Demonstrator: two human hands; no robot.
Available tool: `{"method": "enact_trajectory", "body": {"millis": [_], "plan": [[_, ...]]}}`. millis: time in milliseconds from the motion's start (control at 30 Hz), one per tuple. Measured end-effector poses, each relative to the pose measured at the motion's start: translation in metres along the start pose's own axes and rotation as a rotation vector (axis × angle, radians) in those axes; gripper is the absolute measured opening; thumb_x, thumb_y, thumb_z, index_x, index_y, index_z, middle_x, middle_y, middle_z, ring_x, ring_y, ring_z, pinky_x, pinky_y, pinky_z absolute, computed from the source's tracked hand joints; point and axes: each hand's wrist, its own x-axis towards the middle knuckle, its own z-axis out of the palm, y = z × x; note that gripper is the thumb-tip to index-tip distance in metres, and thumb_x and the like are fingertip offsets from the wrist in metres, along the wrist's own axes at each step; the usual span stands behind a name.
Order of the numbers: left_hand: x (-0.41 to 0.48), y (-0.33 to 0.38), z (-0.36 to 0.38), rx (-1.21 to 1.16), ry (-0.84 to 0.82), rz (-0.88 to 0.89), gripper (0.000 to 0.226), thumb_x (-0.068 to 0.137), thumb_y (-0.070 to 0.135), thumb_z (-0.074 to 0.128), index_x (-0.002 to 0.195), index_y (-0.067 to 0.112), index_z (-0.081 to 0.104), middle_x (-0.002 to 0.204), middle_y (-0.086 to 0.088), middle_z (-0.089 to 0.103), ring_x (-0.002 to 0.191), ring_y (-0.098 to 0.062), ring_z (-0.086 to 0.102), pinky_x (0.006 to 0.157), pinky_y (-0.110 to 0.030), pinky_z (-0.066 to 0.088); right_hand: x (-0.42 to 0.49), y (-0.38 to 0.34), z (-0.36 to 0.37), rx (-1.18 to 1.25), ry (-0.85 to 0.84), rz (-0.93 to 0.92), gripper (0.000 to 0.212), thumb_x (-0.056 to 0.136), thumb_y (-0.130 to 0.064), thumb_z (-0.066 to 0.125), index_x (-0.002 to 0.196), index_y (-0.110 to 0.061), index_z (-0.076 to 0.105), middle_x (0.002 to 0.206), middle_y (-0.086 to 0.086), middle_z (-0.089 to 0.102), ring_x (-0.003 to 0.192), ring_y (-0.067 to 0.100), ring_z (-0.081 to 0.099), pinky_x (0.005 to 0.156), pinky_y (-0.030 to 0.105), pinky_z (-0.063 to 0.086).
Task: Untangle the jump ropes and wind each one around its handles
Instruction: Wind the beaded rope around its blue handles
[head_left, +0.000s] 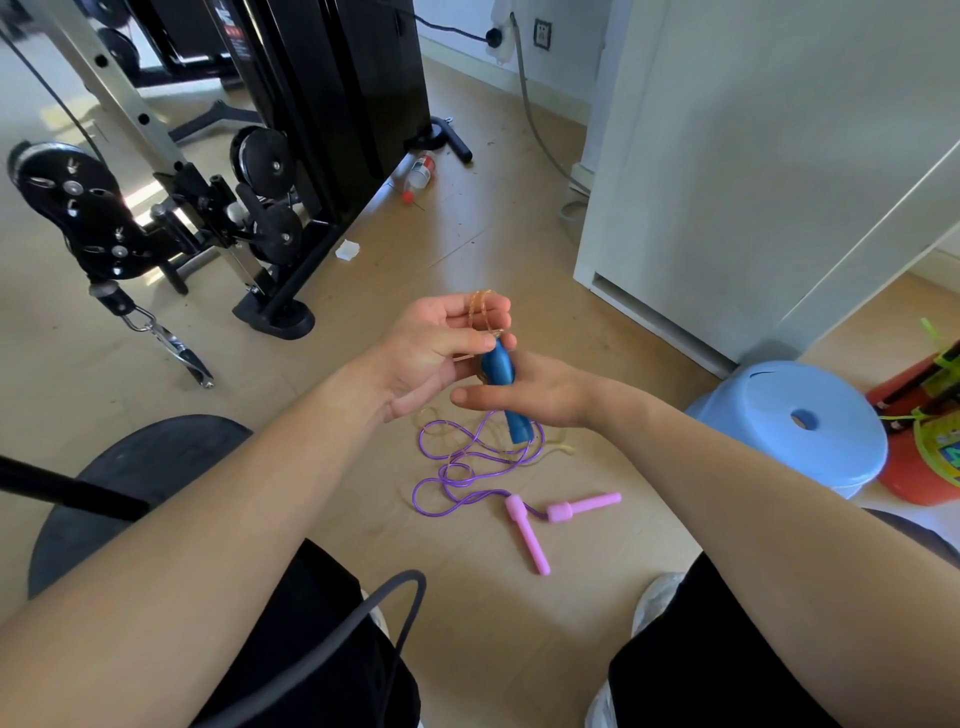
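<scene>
My left hand pinches loops of a clear orange jump rope at the top of its blue handles. My right hand holds the blue handles from the right, thumb pointing left across them. The rest of the orange rope trails down to the floor. Below my hands a purple jump rope lies in loose loops on the floor, its two pink handles side by side at the near end.
A black cable gym machine stands at the back left, with a carabiner hanging. A blue plastic stool is at right beside a white cabinet. A bottle lies on the floor. My knees frame the bottom.
</scene>
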Motion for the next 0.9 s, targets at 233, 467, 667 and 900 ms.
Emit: {"method": "enact_trajectory", "body": {"millis": [233, 467, 667, 900], "plan": [[0.002, 0.001, 0.000, 0.004, 0.131, 0.006, 0.011, 0.099, 0.007, 0.053, 0.100, 0.006, 0.064, 0.083, -0.002, 0.063, 0.092, -0.024, 0.067, 0.086, -0.042, 0.055, 0.003, 0.005, -0.005, -0.076, 0.157, 0.061, 0.051, 0.072, -0.061, 0.078, 0.074, -0.017, 0.052, 0.065, -0.006, 0.044, 0.056, 0.009, 0.041, 0.059, 0.024, 0.036], [0.000, 0.008, -0.008, 0.029, 0.139, -0.035, 0.017, 0.102, 0.008, 0.045, 0.096, 0.005, 0.060, 0.077, 0.002, 0.059, 0.084, -0.018, 0.067, 0.085, -0.041, 0.055, -0.002, 0.012, -0.031, 0.035, 0.191, 0.163, 0.046, 0.096, -0.051, 0.053, 0.069, -0.015, 0.064, 0.057, -0.003, 0.042, 0.056, 0.016, 0.039, 0.058, 0.030, 0.038], [0.000, 0.007, -0.004, 0.134, 0.137, -0.010, 0.019, 0.102, 0.010, 0.048, 0.091, 0.008, 0.063, 0.089, 0.000, 0.062, 0.081, -0.019, 0.065, 0.070, -0.034, 0.055, 0.003, 0.008, -0.026, -0.225, 0.304, 0.126, 0.021, 0.093, -0.025, 0.059, 0.077, -0.016, 0.069, 0.062, -0.005, 0.056, 0.057, 0.009, 0.045, 0.053, 0.022, 0.036], [-0.002, 0.001, -0.005, 0.048, 0.093, -0.047, 0.016, 0.102, 0.009, 0.047, 0.099, 0.008, 0.063, 0.085, -0.002, 0.060, 0.095, -0.029, 0.069, 0.079, -0.035, 0.057, 0.008, 0.017, -0.013, -0.268, 0.190, 0.126, 0.016, 0.091, -0.015, 0.055, 0.085, -0.007, 0.068, 0.064, 0.002, 0.054, 0.060, 0.017, 0.042, 0.058, 0.029, 0.038]]}}
